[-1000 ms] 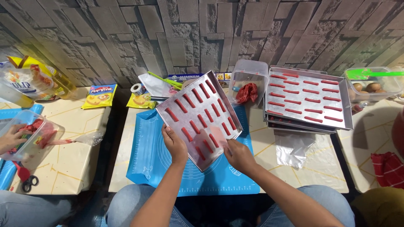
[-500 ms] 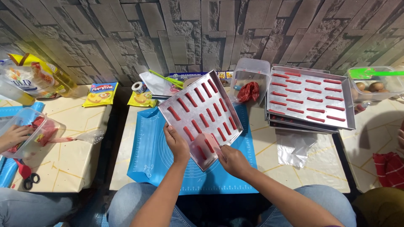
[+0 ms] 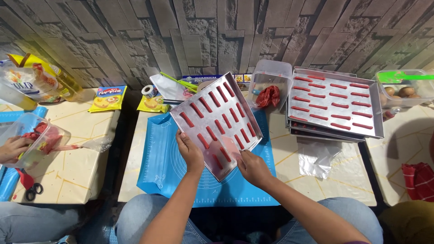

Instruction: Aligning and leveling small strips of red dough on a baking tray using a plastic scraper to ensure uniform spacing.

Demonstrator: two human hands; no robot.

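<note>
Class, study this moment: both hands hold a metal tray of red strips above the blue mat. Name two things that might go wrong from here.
1. The tray is tilted, held by the left hand and right hand at one end only, so the red strips might slide.
2. Its far corner is near the clear tub; swinging it might knock that.

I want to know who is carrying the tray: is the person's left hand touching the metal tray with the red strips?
Touching. The head view shows the left hand gripping the near edge of the metal tray.
</note>
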